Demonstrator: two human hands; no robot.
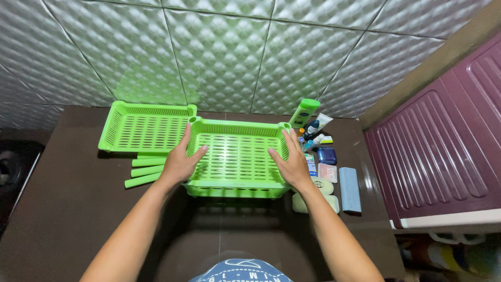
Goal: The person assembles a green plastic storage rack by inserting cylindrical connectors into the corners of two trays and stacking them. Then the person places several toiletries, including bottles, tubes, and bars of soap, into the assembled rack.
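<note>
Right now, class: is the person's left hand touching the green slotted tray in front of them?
Touching. The head view shows the left hand lying over the near green tray's left rim, fingers resting inside.

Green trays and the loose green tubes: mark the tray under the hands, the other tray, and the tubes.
Near green tray (237, 156): head view, slotted floor between the hands.
Far green tray (143, 130): head view, slotted floor.
Green tubes (146, 171): head view, middle tube.
</note>
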